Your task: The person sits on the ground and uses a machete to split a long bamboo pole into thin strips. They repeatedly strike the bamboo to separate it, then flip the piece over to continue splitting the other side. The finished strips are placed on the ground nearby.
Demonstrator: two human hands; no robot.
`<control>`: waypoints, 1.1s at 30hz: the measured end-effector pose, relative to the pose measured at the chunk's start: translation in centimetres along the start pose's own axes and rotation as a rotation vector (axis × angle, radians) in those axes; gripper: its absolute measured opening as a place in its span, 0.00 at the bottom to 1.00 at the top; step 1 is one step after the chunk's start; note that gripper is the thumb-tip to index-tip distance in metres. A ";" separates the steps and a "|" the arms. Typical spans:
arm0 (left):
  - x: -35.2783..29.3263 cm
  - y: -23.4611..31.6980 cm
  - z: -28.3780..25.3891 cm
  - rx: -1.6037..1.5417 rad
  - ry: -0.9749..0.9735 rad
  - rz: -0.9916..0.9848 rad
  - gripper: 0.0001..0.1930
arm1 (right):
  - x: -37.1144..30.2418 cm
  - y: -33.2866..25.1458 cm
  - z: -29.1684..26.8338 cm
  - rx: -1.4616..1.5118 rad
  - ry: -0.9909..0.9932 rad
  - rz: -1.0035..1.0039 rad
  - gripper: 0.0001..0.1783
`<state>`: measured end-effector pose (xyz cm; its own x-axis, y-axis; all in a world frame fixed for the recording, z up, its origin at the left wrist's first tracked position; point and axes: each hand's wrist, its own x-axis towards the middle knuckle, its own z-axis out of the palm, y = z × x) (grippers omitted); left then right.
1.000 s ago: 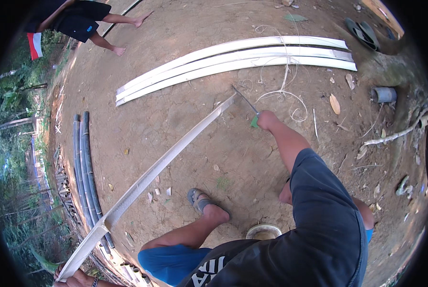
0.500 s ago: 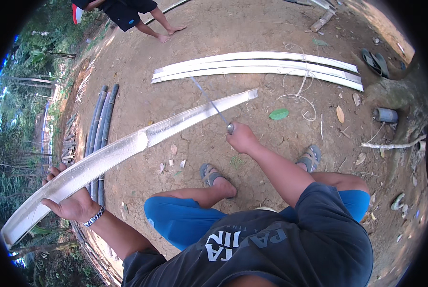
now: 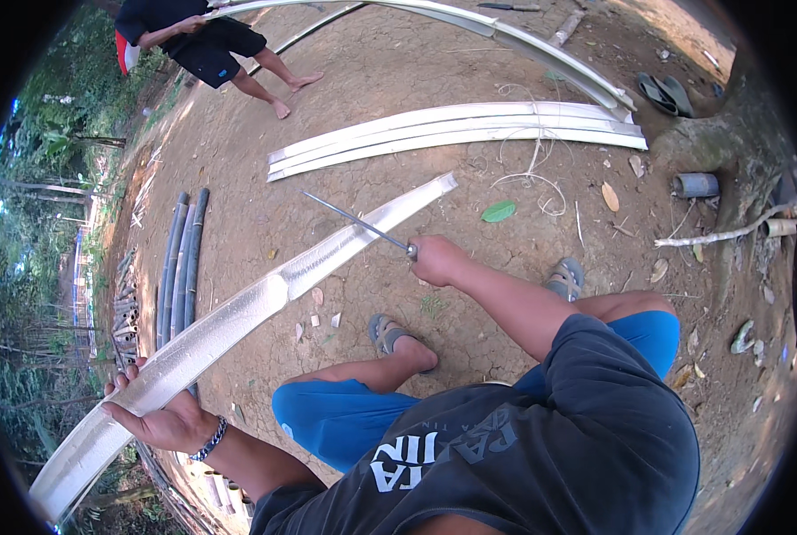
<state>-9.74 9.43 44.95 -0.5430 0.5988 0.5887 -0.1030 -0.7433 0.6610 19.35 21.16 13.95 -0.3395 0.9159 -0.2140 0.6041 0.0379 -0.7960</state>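
A long split bamboo half (image 3: 229,332), pale hollow side up with a node across its middle, slants from the lower left to the centre. My left hand (image 3: 174,423) supports its lower end, thumb on the near edge and fingers curled round the far edge. In my right hand (image 3: 439,259) is the handle of a long knife (image 3: 349,217), closed tight in the fist. Its thin blade, seen nearly edge-on, points left and away, crossing over the bamboo's far part. From this view I cannot tell whether blade and bamboo touch.
Beyond lie several split bamboo lengths (image 3: 398,143) with loose string (image 3: 534,160). A co-worker (image 3: 211,45) holds another long split bamboo (image 3: 541,55) above them. Dark bamboo poles (image 3: 184,267) lie left. A tree root (image 3: 715,147), sandals (image 3: 668,94) and a can-like cylinder (image 3: 695,185) are right.
My knife blade has swung to a flatter angle over the bamboo, the fist slightly lower and left. The co-worker's long split bamboo has come into view across the top.
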 end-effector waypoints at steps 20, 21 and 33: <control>0.7 1.3 -2.1 0.102 -0.062 -0.005 0.10 | 0.9 -2.9 -1.7 -0.036 -0.128 -0.061 0.12; 0.8 1.5 -1.7 0.103 -0.065 -0.006 0.10 | 2.5 0.2 -0.9 -0.019 -0.108 0.050 0.12; 2.8 1.2 -2.4 0.150 -0.091 -0.036 0.09 | 5.2 4.6 -1.1 -0.004 -0.106 0.056 0.12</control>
<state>-13.41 9.54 46.26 -0.4631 0.6537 0.5985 0.0085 -0.6720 0.7405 21.20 26.57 9.81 -0.3798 0.8690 -0.3171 0.6271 -0.0102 -0.7789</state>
